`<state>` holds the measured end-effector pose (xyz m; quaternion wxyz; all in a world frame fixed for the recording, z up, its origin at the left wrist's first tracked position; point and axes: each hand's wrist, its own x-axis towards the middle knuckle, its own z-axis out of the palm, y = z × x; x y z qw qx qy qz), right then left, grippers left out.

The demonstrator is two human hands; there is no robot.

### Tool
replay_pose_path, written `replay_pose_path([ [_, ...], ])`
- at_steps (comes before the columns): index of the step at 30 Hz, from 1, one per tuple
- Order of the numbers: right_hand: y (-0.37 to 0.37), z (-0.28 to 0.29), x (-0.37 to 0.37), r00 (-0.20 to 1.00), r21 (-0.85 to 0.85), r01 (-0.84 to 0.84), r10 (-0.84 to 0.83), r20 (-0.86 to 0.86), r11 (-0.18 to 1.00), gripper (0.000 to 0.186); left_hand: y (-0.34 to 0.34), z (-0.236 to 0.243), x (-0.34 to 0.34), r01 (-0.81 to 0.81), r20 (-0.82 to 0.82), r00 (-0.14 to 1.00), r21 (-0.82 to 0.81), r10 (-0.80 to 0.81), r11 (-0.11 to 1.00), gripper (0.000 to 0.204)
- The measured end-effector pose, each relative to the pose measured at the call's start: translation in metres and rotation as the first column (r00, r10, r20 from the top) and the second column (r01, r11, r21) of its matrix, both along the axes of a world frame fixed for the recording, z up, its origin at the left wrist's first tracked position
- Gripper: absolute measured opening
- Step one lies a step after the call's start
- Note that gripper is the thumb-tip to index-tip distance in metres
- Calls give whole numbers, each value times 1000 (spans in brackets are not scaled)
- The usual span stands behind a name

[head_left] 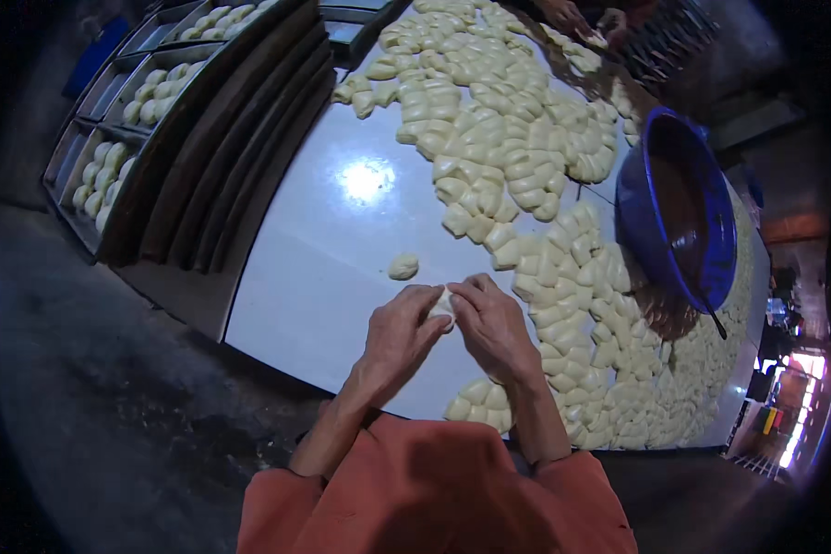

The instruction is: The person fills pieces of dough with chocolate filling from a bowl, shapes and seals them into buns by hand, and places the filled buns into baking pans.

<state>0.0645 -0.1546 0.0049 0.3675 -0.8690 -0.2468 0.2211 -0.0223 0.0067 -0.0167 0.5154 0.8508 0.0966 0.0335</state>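
Observation:
My left hand (403, 331) and my right hand (491, 325) meet above the white table (332, 249), both pinching one pale dough piece (444, 302) between the fingertips. A single shaped dough ball (403, 267) lies on the table just beyond my left hand. Several cut dough pieces (563, 277) are spread in a broad heap to the right of my right hand and run toward the far end. A small cluster of dough pieces (480, 402) lies under my right wrist.
A large blue bowl (632, 217) with brown filling and a spoon stands at the right among the dough. A dark rack (157, 138) with trays of shaped dough balls stands left of the table. Another person's hands (582, 23) work at the far end.

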Motion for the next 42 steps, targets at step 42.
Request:
replay_pose_path([
  [42,-112,8,48,689,692,696,-451,-567,192,32,-54,-14,123,177,190,948,360,-257,916,46],
])
